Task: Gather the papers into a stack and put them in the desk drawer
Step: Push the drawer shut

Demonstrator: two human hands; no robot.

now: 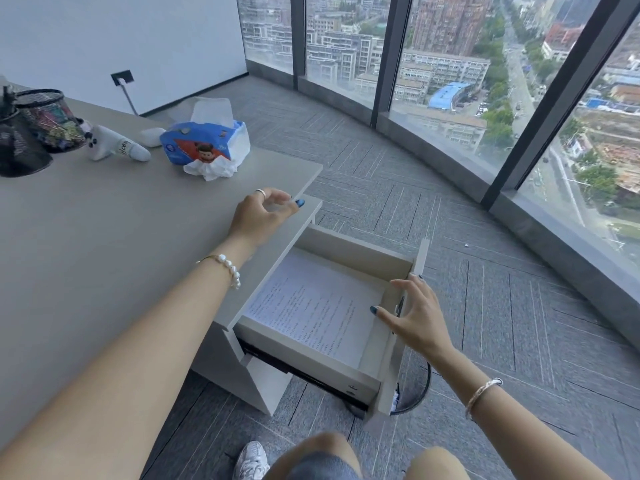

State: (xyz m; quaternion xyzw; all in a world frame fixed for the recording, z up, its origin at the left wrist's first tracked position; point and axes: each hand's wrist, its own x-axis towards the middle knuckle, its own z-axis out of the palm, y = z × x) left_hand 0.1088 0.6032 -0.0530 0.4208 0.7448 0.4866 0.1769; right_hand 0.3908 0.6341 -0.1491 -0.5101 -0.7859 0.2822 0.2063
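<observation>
The desk drawer (360, 249) stands pulled out to the right of the grey desk (104, 237). A stack of printed white papers (311, 306) lies flat on its bottom. My right hand (412, 315) is at the drawer's front panel, fingers spread, thumb inside the drawer and fingertips on the panel's top edge. It holds nothing. My left hand (263, 211) hovers over the desk's right edge above the drawer, fingers loosely curled and empty.
On the desk stand two black mesh pen holders (38, 123), a small white plush toy (114, 143) and a blue tissue pack (204, 143) with a crumpled tissue. Tall windows (450, 64) curve around the carpeted floor. My knees and a white shoe (251, 460) are below.
</observation>
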